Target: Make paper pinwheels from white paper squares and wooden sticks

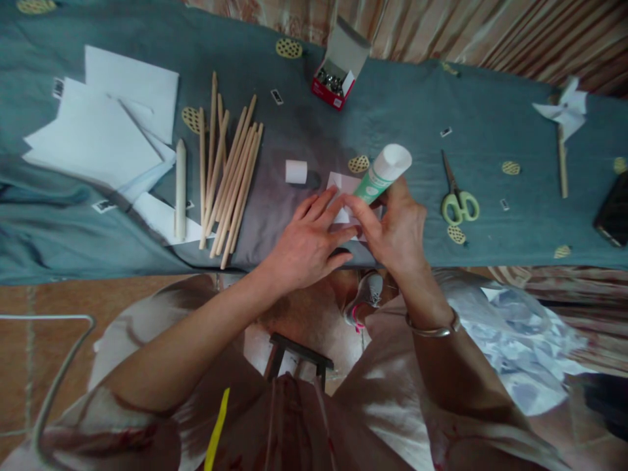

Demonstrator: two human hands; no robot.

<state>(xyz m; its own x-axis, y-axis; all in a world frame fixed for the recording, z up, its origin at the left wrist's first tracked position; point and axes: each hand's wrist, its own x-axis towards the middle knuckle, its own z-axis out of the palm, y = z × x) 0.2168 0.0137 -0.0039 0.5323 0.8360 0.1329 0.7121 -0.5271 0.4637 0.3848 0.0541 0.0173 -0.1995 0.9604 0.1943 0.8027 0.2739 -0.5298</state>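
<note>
My right hand [400, 226] is wrapped round a green and white glue stick [375, 180], tilted with its lower end down at a small white paper [338, 182]. Stretched over that paper are the fingers of my left hand [314, 242], which lie flat on it and hold nothing. Both hands cover much of the sheet, and the glue stick's working end is hidden. A white cap [296, 172] lies on the cloth just left of the paper.
Left of my hands are several wooden sticks [230, 183], a pale pointed rod [180, 190] and white paper sheets [103, 131]. An open red box [333, 85] of small metal pieces stands behind. Green-handled scissors [458, 199] and a paper pinwheel [564, 111] lie to the right.
</note>
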